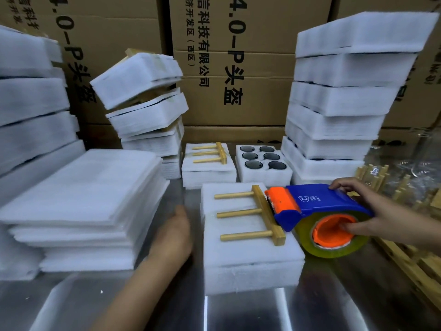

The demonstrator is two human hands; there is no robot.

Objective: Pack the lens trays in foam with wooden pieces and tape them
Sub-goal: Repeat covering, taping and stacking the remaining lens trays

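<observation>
A white foam pack (248, 256) lies in front of me on the metal table (334, 295). On its top rests a wooden comb-shaped piece (265, 213) with three pegs pointing left. My right hand (372, 211) grips a blue and orange tape dispenser (317, 211) with a roll of clear tape, its orange mouth against the wooden piece's bar. My left hand (177, 232) rests at the pack's left side, its fingers hidden. Behind stand an open foam tray of dark lenses (262, 161) and another foam pack bearing a wooden piece (210, 154).
A stack of flat foam sheets (81, 201) lies at the left. Tall stacks of foam packs (346, 96) rise at the right, left and back centre, one leaning. Loose wooden pieces (396, 187) lie at the right edge. Cardboard boxes (238, 68) form the back wall.
</observation>
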